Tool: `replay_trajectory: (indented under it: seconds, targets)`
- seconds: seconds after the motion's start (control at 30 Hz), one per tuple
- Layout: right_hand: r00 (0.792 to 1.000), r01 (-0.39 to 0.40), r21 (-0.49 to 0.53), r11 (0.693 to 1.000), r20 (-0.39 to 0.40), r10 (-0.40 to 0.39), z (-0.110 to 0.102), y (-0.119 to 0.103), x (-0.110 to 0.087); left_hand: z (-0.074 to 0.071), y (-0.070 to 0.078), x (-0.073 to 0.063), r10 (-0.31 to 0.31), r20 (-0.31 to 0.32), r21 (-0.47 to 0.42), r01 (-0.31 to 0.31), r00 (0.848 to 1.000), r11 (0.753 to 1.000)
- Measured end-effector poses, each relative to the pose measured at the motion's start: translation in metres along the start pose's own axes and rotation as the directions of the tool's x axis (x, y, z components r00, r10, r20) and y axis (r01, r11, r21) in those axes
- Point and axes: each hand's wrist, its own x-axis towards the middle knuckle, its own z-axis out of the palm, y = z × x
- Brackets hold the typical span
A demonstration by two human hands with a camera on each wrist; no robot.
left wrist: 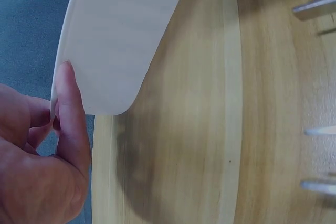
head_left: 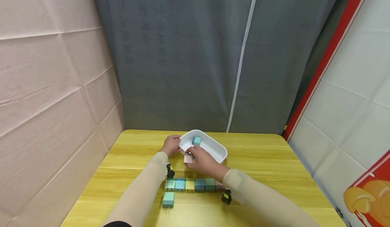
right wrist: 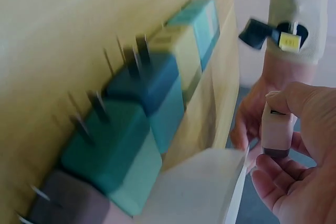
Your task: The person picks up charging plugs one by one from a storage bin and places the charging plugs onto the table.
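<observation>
My left hand pinches the rim of a white plastic tub at its left corner, thumb on the outer wall in the left wrist view. The tub tilts above the table. My right hand holds a pale pink plug adapter between thumb and fingers, beside the tub's near edge. In the right wrist view this pink adapter shows a dark end. A light blue adapter lies inside the tub, its prongs to the left.
Nearer the body is a row of adapters: mint, light blue, yellow, dark blue, dark green and mauve. Another mint adapter lies below the row's left end. A grey curtain hangs behind the wooden table.
</observation>
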Motion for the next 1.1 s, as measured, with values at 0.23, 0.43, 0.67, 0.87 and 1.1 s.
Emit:
replay_trajectory:
  seconds: [0.23, 0.43, 0.67, 0.87, 1.1]
  targets:
    - [0.999, 0.035, 0.035, 0.999, 0.039, -0.037, 0.006, -0.014, -0.014, -0.002, 0.0, 0.001, -0.018, -0.006, 0.025, 0.018, 1.0, 1.0]
    - [0.995, 0.037, 0.084, 0.996, 0.088, -0.044, 0.009, -0.024, -0.029, -0.004, 0.002, 0.0, -0.019, 0.004, 0.05, 0.019, 1.0, 0.999]
    - [0.99, 0.091, 0.089, 0.992, 0.103, -0.1, 0.014, -0.032, -0.043, -0.005, 0.002, 0.002, -0.024, 0.008, 0.07, 0.023, 1.0, 0.997]
    - [0.989, 0.102, 0.066, 0.993, 0.104, -0.108, 0.022, -0.036, -0.052, -0.003, 0.002, 0.004, -0.042, -0.002, 0.073, 0.042, 0.999, 0.996]
    - [0.985, 0.111, 0.066, 0.992, 0.124, -0.119, 0.027, -0.043, -0.062, -0.003, 0.002, 0.005, -0.045, -0.004, 0.047, 0.045, 0.999, 0.998]
